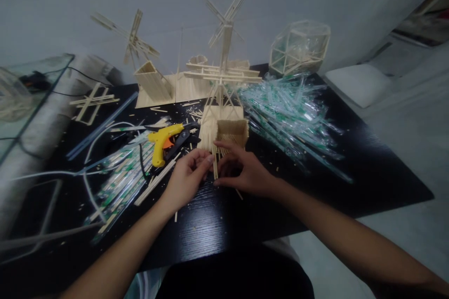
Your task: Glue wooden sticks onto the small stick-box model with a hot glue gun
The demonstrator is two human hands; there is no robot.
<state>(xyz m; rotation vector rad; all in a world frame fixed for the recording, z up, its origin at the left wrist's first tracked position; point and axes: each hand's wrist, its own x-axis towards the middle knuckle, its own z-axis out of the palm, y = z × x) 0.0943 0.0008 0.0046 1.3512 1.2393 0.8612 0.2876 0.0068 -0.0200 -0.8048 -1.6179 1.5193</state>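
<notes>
Low over the front of the model, a narrow piece made of wooden sticks [215, 166] stands between my two hands. My right hand [245, 170] grips it lengthwise, with a fingertip at its far end and the thumb at its near end. From the other side, my left hand [189, 175] pinches its left edge. Just beyond my fingers is a square box of wooden sticks [233, 131], set on a stick base [207, 131]. Behind it rises a wooden windmill model [226, 46] with crossed blades. A yellow glue gun [163, 141] lies left of the base.
Wrapped stick packets [122, 182] lie at left under a white cable [89, 149]. Empty plastic sleeves [291, 112] are heaped at right. A second windmill model [154, 81], a loose blade cross [94, 102] and a faceted stick frame [300, 49] stand around the black table [379, 168].
</notes>
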